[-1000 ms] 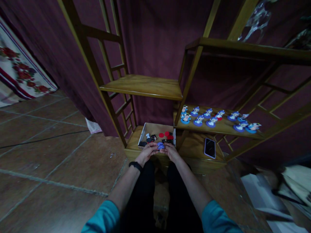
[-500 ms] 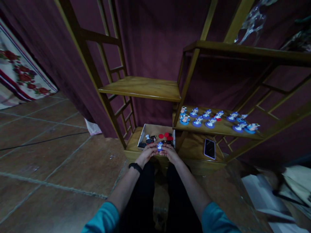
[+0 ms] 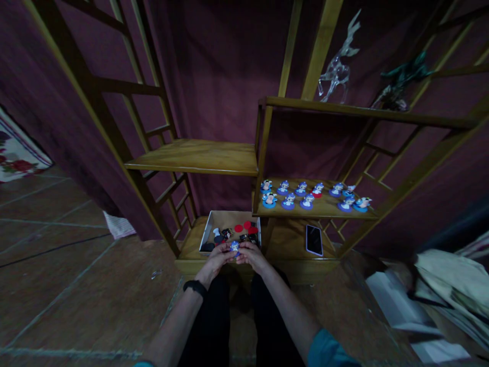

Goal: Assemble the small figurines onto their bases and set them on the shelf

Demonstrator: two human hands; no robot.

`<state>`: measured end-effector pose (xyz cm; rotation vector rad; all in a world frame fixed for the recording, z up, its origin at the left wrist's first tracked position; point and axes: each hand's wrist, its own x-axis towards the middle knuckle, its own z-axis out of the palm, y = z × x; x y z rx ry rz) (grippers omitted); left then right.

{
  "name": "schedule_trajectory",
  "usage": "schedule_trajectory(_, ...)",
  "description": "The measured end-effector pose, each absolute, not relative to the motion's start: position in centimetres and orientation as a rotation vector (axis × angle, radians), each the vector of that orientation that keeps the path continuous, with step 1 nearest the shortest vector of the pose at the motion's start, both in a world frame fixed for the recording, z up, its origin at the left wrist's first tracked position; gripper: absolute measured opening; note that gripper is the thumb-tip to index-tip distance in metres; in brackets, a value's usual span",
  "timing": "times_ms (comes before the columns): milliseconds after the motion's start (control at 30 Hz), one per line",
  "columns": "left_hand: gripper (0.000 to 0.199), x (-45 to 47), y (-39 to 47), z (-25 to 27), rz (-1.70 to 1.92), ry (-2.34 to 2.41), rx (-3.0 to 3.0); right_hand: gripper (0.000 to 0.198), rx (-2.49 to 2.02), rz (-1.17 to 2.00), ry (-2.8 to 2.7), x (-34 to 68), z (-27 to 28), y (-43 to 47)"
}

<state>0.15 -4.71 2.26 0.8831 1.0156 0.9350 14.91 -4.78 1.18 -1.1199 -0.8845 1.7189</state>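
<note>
Between my two hands is a small purple-and-white figurine (image 3: pixel 235 247) on a round base. My left hand (image 3: pixel 218 259) pinches it from the left, and my right hand (image 3: pixel 252 256) grips its right side. Just behind my fingers stands an open cardboard box (image 3: pixel 225 216) on the bottom shelf. Inside it lie red discs (image 3: pixel 239 228), dark round pieces and small black figures (image 3: pixel 226 234). Up to the right, similar figurines (image 3: pixel 288 201) stand in two rows on a shelf, mostly on purple or blue bases, one on a red base.
A phone (image 3: pixel 314 240) lies on the bottom shelf, right of the box. Above are a bare wooden shelf (image 3: pixel 198 155) and a higher one with a clear deer ornament (image 3: pixel 338 69) and a dark green ornament (image 3: pixel 405 81). A pale bag (image 3: pixel 443 280) rests on the floor at right.
My view has shifted, so the shelves appear lower and further left, and the deer ornament is fully visible. Both hands still hold the figurine in front of the box.
</note>
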Motion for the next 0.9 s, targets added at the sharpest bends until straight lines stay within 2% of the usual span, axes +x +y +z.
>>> schedule_trajectory(300, 0.044, 0.0, -4.4, 2.2, 0.982, 1.167, 0.880, 0.032, -1.121, 1.417, -0.987, 16.7, 1.5, -6.7)
schedule_trajectory(533, 0.045, -0.3, -3.9, 1.8, 0.957, 1.224, 0.901, 0.021, -0.964, 1.445, -1.371, 25.7, 11.1, -11.9)
schedule_trajectory(600, 0.045, -0.2, -3.8, 1.8, 0.958, 1.212, 0.895, 0.020, -1.007, 1.259, -1.397, 29.7, 14.8, -11.7)
schedule_trajectory(733, 0.043, -0.1, -3.7, 1.6, 0.964, 1.214, 0.884, 0.027, -1.158, 0.647, -1.283, 38.5, 21.5, -8.1)
schedule_trajectory(833, 0.041, 0.0, -3.5, 1.4, 0.963, 1.200, 0.895, 0.029, -1.352, 0.253, -1.317, 44.3, 25.0, -4.1)
schedule_trajectory(900, 0.041, 0.0, -3.5, 1.3, 0.967, 1.199, 0.894, 0.028, -1.516, 0.101, -1.400, 47.1, 26.3, -1.5)
